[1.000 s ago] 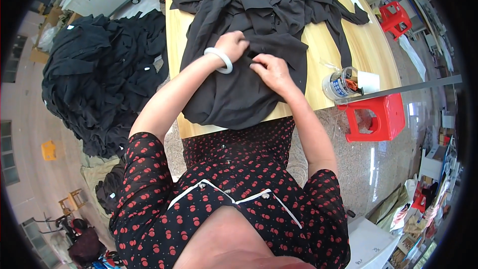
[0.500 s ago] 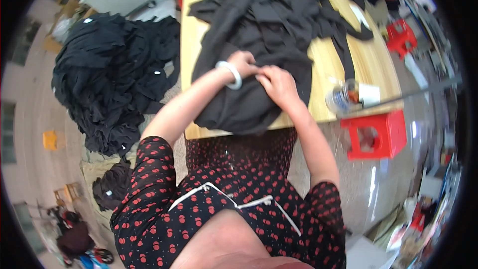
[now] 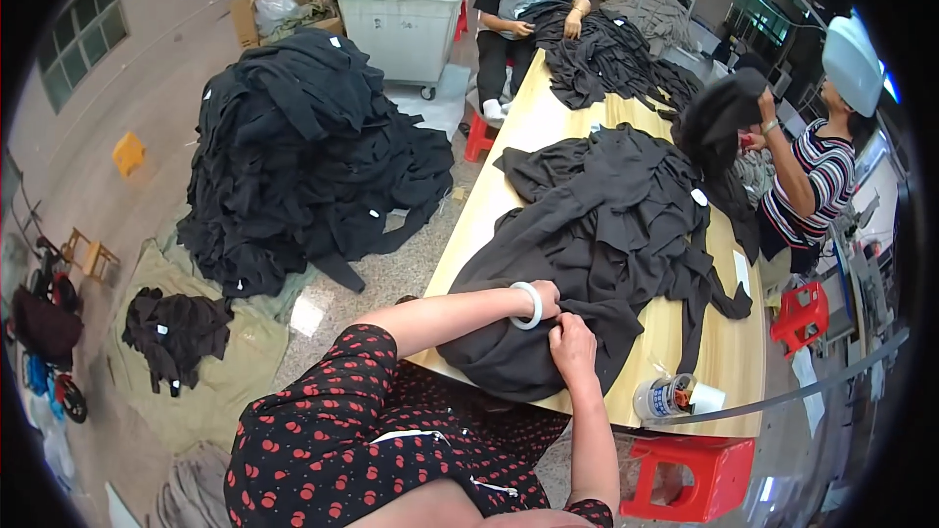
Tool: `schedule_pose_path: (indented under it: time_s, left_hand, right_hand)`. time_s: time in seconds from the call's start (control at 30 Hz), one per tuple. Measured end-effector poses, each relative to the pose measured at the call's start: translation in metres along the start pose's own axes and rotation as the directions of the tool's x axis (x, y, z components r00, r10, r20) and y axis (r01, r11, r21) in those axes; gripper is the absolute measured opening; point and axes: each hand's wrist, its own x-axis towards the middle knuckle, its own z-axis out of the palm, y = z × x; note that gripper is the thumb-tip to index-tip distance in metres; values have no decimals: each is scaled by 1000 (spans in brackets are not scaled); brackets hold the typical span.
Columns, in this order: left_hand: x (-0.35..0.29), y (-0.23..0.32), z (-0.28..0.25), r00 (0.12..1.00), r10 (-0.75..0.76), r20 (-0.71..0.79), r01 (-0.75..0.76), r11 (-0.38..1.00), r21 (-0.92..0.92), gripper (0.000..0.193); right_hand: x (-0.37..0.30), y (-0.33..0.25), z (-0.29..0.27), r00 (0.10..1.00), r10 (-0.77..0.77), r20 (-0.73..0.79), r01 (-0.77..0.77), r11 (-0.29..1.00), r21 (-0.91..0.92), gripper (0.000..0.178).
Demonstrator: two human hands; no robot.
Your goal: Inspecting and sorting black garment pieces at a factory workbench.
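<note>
- The black garment (image 3: 548,332) lies on the near end of the long wooden table (image 3: 724,352), its lower part bunched up at the table's near edge, right in front of the person.
- The left hand (image 3: 544,299) rests on the garment with its fingers curled down into the cloth; a white bangle (image 3: 529,305) sits on that wrist.
- The right hand (image 3: 572,347) is just beside the left, touching it, fingers closed and pinching a fold of the same black cloth.
- Both forearms come in from the lower edge, out of dark sleeves with red dots (image 3: 323,420).
- Farther up the table, the garment runs into a larger heap of black clothes (image 3: 626,205) with a small white label showing.
- At the table's near right corner stands a clear round container (image 3: 670,398) with a white cup-like thing beside it.
- A red plastic stool (image 3: 685,477) stands on the floor just under that corner; another red stool (image 3: 800,313) stands to the right of the table.
- On the floor to the left rises a big pile of black garments (image 3: 303,156), with a smaller dark bundle (image 3: 176,332) on a pale green sheet (image 3: 215,381) nearer the person.
- At the far end a seated person (image 3: 518,10) handles black cloth; on the right a person in a striped top (image 3: 812,186) holds up a dark piece.
- A large pale bin on wheels (image 3: 401,10) stands beyond the pile.
</note>
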Motion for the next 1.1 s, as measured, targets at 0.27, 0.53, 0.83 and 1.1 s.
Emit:
schedule_pose_path:
  time_s: [0.27, 0.53, 0.83, 1.1]
  left_hand:
    - [-7, 2, 1, 998, 44, 44, -40, 994, -99, 29]
    - [-13, 7, -5, 997, 69, 45, -66, 996, -64, 28]
    - [-35, 16, -2, 952, 302, -55, -285, 935, 209, 35]
    - [-38, 13, 0, 875, 455, -165, -408, 877, 252, 16]
  right_hand:
    - [-3, 0, 1, 992, 122, -34, -112, 971, 211, 14]
    - [-2, -3, 4, 973, 170, -156, -134, 967, 217, 13]
    - [-10, 3, 5, 981, 13, -195, -17, 1000, -20, 6]
    - [-9, 4, 6, 982, 80, -174, -80, 997, 4, 7]
